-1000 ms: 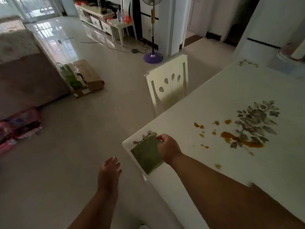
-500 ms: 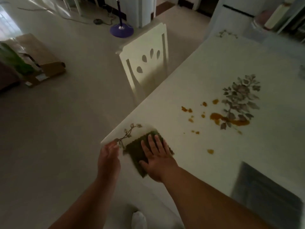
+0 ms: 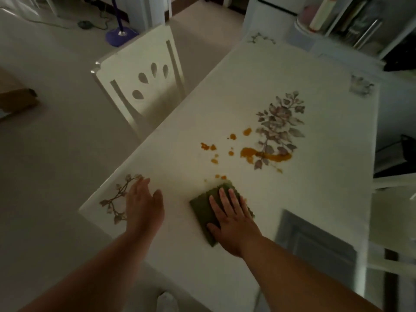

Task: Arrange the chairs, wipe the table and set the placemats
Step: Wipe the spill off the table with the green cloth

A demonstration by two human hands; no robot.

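A white table (image 3: 225, 97) with printed flower patterns carries orange spill stains (image 3: 247, 152) near its middle. My right hand (image 3: 231, 218) lies flat with fingers spread on a green cloth (image 3: 202, 210), pressing it onto the tabletop just short of the nearest orange drops. My left hand (image 3: 144, 203) rests open on the table's near left corner, beside a printed branch. A grey placemat (image 3: 315, 246) lies on the table at the near right. A white chair (image 3: 144, 79) with teardrop cut-outs stands pushed against the table's left side.
A purple fan base (image 3: 121, 34) and cables lie on the floor beyond the chair. A cardboard box (image 3: 15, 100) sits at the left edge. Shelves with a roll and bottles (image 3: 351, 21) stand past the table's far right corner. Another white chair part (image 3: 394, 221) shows at right.
My right hand slid the green cloth from the table's near left corner toward the orange stains. My left hand came up from below the edge and settled on that corner.
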